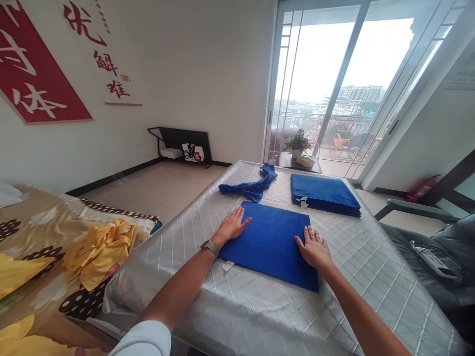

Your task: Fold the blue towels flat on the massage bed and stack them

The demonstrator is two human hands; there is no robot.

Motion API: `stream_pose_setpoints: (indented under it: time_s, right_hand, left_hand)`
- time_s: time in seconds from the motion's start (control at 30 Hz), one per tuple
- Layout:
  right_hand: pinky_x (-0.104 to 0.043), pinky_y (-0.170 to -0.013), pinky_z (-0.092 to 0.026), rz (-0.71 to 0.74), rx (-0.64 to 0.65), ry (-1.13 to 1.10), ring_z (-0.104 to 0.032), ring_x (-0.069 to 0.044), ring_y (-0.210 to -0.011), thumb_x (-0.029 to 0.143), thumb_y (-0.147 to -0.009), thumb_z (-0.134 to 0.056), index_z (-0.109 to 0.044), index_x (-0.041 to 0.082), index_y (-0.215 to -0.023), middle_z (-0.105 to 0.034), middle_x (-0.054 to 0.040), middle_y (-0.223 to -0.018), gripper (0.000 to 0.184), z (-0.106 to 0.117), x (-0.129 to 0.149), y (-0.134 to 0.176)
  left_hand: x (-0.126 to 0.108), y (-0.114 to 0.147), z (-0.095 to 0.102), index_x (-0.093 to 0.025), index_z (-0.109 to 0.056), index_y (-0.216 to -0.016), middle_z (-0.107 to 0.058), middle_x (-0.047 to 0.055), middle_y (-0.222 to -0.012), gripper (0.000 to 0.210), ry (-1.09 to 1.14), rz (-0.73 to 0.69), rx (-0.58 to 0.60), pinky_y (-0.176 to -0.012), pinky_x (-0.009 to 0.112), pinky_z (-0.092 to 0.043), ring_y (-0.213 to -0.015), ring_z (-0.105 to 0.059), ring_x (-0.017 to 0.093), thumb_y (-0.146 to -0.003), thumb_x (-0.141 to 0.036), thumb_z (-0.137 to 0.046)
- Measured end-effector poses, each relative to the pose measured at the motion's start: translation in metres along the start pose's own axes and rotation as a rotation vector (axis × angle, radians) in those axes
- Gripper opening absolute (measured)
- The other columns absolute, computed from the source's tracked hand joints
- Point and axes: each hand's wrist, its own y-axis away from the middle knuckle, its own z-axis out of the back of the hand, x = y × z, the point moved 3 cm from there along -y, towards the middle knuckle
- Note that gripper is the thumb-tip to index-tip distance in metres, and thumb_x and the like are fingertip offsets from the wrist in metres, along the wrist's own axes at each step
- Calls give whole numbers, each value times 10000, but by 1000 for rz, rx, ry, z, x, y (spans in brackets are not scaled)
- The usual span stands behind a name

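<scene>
A blue cloth (272, 242), like a towel, lies flat as a rectangle on the silvery quilted mattress (371, 277). A small white tag pokes out at its near left corner. My left hand (233, 225) rests on its left edge, fingers spread and palm down. On the right edge my right hand (313, 245) lies flat, also open. Beyond them sits a neat stack of folded blue cloths (322, 193) with white tags showing. Left of the stack, a crumpled blue cloth (252, 187) lies loose near the mattress's far side.
A patterned bed (44, 212) with a rumpled yellow garment (100, 249) stands at the left. At the right are a dark armchair (404, 242) with a power strip (434, 262) and a fire extinguisher (422, 189). A potted plant (298, 142) stands by the glass door.
</scene>
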Motion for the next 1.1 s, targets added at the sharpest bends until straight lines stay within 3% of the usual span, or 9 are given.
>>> stream_pose_setpoints:
  time_s: [0.3, 0.4, 0.5, 0.67, 0.73, 0.8, 0.93, 1.1]
  right_hand:
    - [-478, -1253, -77, 24, -50, -15, -88, -243, -1556, 572, -1013, -149, -110, 111, -1623, -96, -46, -1696, 766, -17, 2, 26]
    - [-478, -1254, -72, 23, -56, -32, -84, -243, -1556, 570, -1014, -149, -119, 112, -1622, -102, -43, -1695, 763, -16, 3, 26]
    - [-481, -1253, -72, 29, -52, -45, -80, -243, -1557, 568, -1014, -146, -133, 114, -1623, -110, -48, -1694, 760, -15, 4, 26]
    - [-490, -1247, -85, 48, -65, 4, -89, -253, -1556, 442, -1028, -188, -157, 123, -1625, -120, -65, -1697, 677, -15, 2, 28]
    - [-480, -1245, -90, 68, -49, 46, -82, -252, -1556, 315, -1016, -228, -175, 148, -1626, -120, -56, -1700, 635, -16, 1, 29]
    - [-477, -1244, -96, 85, -39, 69, -79, -253, -1557, 249, -997, -250, -171, 161, -1628, -119, -51, -1701, 642, -16, 1, 29]
    - [-488, -1244, -112, 64, -67, 27, -116, -252, -1552, 389, -1022, -206, -175, 128, -1623, -136, -56, -1694, 657, -15, 2, 29]
    - [-487, -1247, -94, 48, -89, -24, -125, -249, -1551, 500, -1022, -164, -184, 104, -1618, -143, -48, -1688, 716, -15, 3, 28]
  left_hand:
    - [-1, 3, 5, -20, -314, -1557, -303, 194, -1620, 872, -71, 40, -38, -1254, 441, -169, -1518, -263, 277, -1011, -658, -79]
    - [-18, 7, 14, -23, -341, -1548, -339, 205, -1601, 869, -97, 24, -97, -1249, 467, -191, -1513, -274, 298, -1012, -658, -85]
    - [-65, 13, 15, -40, -343, -1550, -321, 184, -1614, 857, -59, -163, -57, -1246, 436, -208, -1518, -260, 275, -1016, -655, -76]
    - [-180, 21, -3, -104, -350, -1556, -346, 129, -1615, 784, 51, -534, 17, -1246, 365, -191, -1522, -251, 206, -1034, -634, -102]
    - [-212, 20, -12, -97, -338, -1560, -350, 129, -1613, 774, 85, -581, 23, -1245, 355, -184, -1521, -254, 201, -1041, -617, -93]
    - [-226, 19, -18, -87, -322, -1564, -342, 134, -1616, 778, 112, -574, 35, -1244, 359, -187, -1520, -255, 204, -1043, -608, -73]
    - [-205, 18, -21, -97, -314, -1569, -309, 130, -1629, 803, 110, -521, 62, -1252, 389, -162, -1529, -228, 215, -1029, -641, -74]
    - [-138, 27, -6, -84, -307, -1572, -265, 133, -1643, 829, 41, -387, 93, -1258, 416, -152, -1539, -195, 231, -1020, -655, -70]
